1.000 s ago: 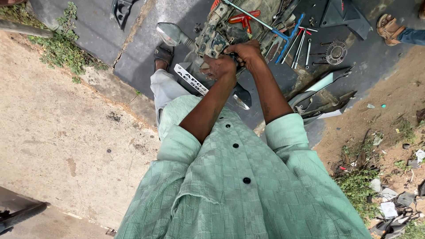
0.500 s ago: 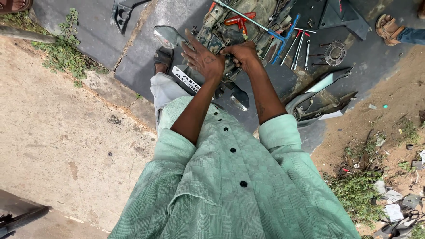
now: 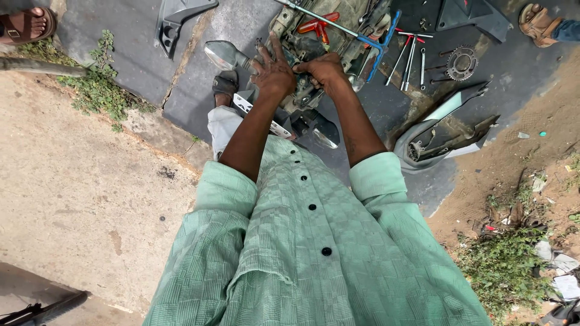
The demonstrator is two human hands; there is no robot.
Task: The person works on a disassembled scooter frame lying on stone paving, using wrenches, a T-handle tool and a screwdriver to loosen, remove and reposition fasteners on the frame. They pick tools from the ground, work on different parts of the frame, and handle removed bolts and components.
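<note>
Hands of a person in a green checked shirt (image 3: 314, 253) are working on a stripped motorbike front end (image 3: 308, 72) lying on dark pavement. Its long axis is running from the lower middle of the view up toward the top right, with a side mirror (image 3: 222, 54) sticking out just left of the fingers. The left hand (image 3: 273, 69) is lying flat on the metal with fingers spread open, pointing up and away. The right hand (image 3: 323, 69) is curling closed around a dark part of the bike, just beside the left hand. A blue-handled wrench (image 3: 386, 33) and several thin metal tools (image 3: 411, 54) are lying loose beyond the right fingers, with a toothed sprocket (image 3: 462, 61) farther right. A grey plastic body panel (image 3: 447, 127) is lying open side up, well right of the right hand; what is inside it is too small to tell.
</note>
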